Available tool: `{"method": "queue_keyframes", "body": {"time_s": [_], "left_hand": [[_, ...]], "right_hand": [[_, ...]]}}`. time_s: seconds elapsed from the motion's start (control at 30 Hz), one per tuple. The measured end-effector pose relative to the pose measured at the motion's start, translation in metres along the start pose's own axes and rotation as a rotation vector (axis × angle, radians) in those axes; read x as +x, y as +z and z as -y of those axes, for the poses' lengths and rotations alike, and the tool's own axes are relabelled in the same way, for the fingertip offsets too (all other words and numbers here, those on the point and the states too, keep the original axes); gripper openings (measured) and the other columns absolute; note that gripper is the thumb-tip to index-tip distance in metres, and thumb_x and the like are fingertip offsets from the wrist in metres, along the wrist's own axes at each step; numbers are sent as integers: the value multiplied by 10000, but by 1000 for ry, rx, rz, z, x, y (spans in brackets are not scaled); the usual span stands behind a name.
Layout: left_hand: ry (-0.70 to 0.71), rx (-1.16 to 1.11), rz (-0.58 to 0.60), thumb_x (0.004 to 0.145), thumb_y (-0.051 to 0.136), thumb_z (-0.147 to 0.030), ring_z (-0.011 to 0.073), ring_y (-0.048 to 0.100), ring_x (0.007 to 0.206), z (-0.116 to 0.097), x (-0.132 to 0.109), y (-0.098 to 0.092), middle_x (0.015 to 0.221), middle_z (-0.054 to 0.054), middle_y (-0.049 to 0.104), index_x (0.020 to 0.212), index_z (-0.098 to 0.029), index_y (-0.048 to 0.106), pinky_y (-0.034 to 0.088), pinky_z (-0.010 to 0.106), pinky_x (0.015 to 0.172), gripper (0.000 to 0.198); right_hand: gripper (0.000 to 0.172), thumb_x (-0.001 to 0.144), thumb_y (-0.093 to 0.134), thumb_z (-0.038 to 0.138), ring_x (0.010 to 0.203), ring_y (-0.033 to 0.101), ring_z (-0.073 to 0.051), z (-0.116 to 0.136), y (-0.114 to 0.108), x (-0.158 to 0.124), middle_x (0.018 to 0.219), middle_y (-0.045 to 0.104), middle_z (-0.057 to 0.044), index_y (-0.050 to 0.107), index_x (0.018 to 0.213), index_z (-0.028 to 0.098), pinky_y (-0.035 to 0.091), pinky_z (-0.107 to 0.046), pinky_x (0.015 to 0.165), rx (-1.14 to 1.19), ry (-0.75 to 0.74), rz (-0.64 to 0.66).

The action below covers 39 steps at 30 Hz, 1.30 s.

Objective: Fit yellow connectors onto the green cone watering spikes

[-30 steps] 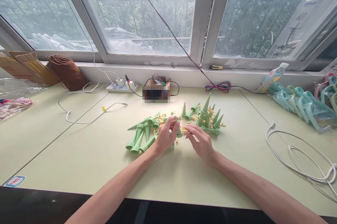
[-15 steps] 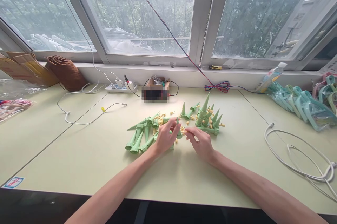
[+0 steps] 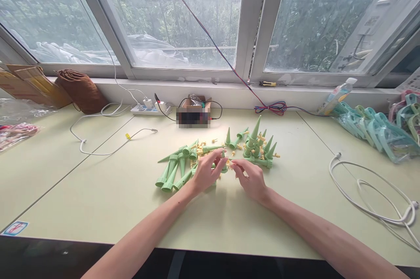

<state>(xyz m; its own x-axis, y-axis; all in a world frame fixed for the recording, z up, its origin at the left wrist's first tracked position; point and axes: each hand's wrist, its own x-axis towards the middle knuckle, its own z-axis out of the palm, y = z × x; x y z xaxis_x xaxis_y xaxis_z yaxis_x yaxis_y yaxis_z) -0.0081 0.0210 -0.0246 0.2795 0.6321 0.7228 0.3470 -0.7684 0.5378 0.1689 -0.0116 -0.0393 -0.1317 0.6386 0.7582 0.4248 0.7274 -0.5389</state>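
My left hand is closed on a green plastic watering spike, its cone partly hidden by the fingers. A small yellow valve sits at the spike's side, facing my right hand. The fingertips of that hand are pinched at the valve's outer end. To the left lie several loose green spikes with yellow valves among them. On the right, a group of spikes fitted with yellow valves stands and lies close together, points mostly up.
A power strip and a small cardboard box stand by the window sill. A white cable is coiled at the right, near bagged teal clips and a bottle. A brown pouch is back left.
Both hands stay almost in place. The held spike's cone tilts slightly and sits a bit lower in my left fingers, while my right fingers remain at the valve.
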Motion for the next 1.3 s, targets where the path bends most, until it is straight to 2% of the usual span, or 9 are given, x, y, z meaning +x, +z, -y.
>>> {"method": "queue_keyframes", "body": {"time_s": [0.13,0.27,0.43,0.53,0.7,0.9,1.0,1.17,1.3], "left_hand": [[18,-11,10,950,544,-251,80,538,547,-5,2,-1,696,-23,597,1140,-199,603,551,225,593,205],[-41,-39,62,944,545,-250,103,591,631,-11,6,-2,768,2,622,1202,-195,573,571,250,631,265],[-31,-19,167,948,532,-257,110,556,640,-12,9,-3,845,42,611,987,-182,609,521,234,563,114],[-29,-26,204,949,534,-256,119,536,646,-10,10,-3,808,34,584,953,-185,611,497,226,532,105],[-33,-27,169,956,525,-249,109,529,632,-9,10,-2,813,32,583,904,-179,602,496,223,527,116],[-33,-57,110,955,528,-245,106,582,680,-10,11,-3,881,50,617,911,-178,615,526,201,535,118],[-35,-64,101,956,527,-238,110,601,716,-11,11,-4,927,61,621,945,-179,631,542,198,537,120],[-29,-64,94,957,530,-221,105,624,751,-11,10,-3,1012,72,614,989,-183,643,571,196,549,124],[-21,-68,100,963,528,-230,104,634,744,-9,10,-3,1037,75,615,1007,-188,654,589,208,552,140]], "right_hand": [[160,997,492,193,518,575,-107,1,-1,1,727,671,-15,649,973,198,464,-235,491,-27,-10,-24],[153,996,492,191,511,571,-105,-1,0,2,741,664,-15,644,988,204,464,-237,491,-38,-4,-77],[138,1004,492,235,511,591,-114,-2,1,1,780,693,-27,628,1020,219,495,-244,493,-65,13,-172],[142,1010,482,242,512,592,-116,-2,0,2,775,686,-26,622,1007,221,498,-244,489,-71,24,-177],[114,996,512,260,531,598,-117,-1,0,3,814,684,-30,599,1054,214,500,-240,484,-58,70,-140],[180,973,548,314,531,586,-112,-3,0,2,882,680,-38,557,1125,216,465,-227,433,-27,161,-65],[147,980,531,314,542,578,-112,-2,-1,4,874,662,-38,567,1080,213,436,-220,422,1,195,-42],[155,998,497,302,557,574,-118,-1,-3,6,779,607,-12,600,940,201,468,-239,500,46,227,-12],[162,993,508,297,552,571,-121,-2,-4,5,750,596,-2,605,907,200,472,-250,525,94,242,-8]]}}
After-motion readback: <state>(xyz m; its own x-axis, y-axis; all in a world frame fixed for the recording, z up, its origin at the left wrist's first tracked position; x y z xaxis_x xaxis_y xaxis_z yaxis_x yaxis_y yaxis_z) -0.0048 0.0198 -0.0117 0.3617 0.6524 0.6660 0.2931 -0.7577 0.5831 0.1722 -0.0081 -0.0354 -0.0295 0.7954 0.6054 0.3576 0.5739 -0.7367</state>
